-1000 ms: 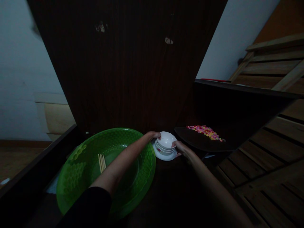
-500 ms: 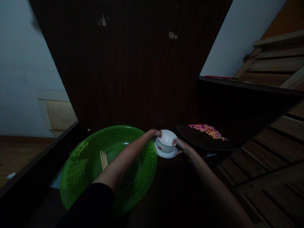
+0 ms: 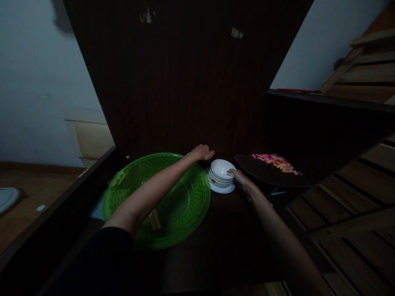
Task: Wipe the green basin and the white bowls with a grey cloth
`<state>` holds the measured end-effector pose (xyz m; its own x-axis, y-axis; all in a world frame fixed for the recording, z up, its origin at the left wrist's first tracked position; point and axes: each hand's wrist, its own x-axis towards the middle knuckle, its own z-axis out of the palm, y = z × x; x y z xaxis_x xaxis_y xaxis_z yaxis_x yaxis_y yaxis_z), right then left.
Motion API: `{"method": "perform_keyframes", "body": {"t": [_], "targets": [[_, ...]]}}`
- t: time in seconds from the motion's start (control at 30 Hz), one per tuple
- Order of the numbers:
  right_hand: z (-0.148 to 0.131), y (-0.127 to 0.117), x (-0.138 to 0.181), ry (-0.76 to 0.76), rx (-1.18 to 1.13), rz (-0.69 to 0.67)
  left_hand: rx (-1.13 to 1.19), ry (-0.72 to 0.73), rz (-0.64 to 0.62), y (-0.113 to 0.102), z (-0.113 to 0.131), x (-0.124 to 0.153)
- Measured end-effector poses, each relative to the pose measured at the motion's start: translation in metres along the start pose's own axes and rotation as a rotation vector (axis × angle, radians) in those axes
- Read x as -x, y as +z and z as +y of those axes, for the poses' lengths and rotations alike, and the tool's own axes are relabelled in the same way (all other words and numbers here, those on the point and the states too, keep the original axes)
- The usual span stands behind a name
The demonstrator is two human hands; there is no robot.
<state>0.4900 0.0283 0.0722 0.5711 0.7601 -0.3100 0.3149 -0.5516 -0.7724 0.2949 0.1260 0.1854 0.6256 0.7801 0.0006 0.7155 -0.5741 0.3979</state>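
A stack of small white bowls [image 3: 221,172] sits on a white saucer on a dark surface. My right hand [image 3: 243,183] rests against the stack's right side, fingers touching the bowls. My left hand [image 3: 202,152] is lifted off the stack and hovers up and to its left, fingers curled with nothing visible in them. My left forearm reaches across a large green plastic basin [image 3: 179,213] holding wooden chopsticks [image 3: 154,220].
A dark tray with small colourful pieces [image 3: 276,162] lies right of the bowls. A dark wooden panel [image 3: 173,82] rises behind. Wooden slats [image 3: 348,193] lie to the right. A white plate [image 3: 6,198] is on the floor at far left.
My left hand has let go of the bowl stack and risen up and left. The right hand stays at the stack. The chopsticks have slid lower in the basin, and the view has shifted.
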Motion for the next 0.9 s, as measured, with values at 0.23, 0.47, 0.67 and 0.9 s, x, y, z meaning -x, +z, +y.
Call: {"method": "perform_keyframes", "body": {"t": [0.23,0.47,0.67,0.9], "targets": [[0.0,0.018,0.03,-0.319,0.174,0.228,-0.064,0.038,0.304,-0.083,-0.053,0.099],[-0.023,0.069,0.085,-0.838,0.31,0.197,-0.039,-0.088,0.569,-0.072,-0.133,0.222],[-0.023,0.099,0.107,-0.921,0.493,-0.014,0.088,-0.179,0.635,0.0,-0.202,0.269],[-0.032,0.097,0.115,-0.879,0.658,-0.111,0.337,0.139,0.678,0.05,-0.233,0.282]]}}
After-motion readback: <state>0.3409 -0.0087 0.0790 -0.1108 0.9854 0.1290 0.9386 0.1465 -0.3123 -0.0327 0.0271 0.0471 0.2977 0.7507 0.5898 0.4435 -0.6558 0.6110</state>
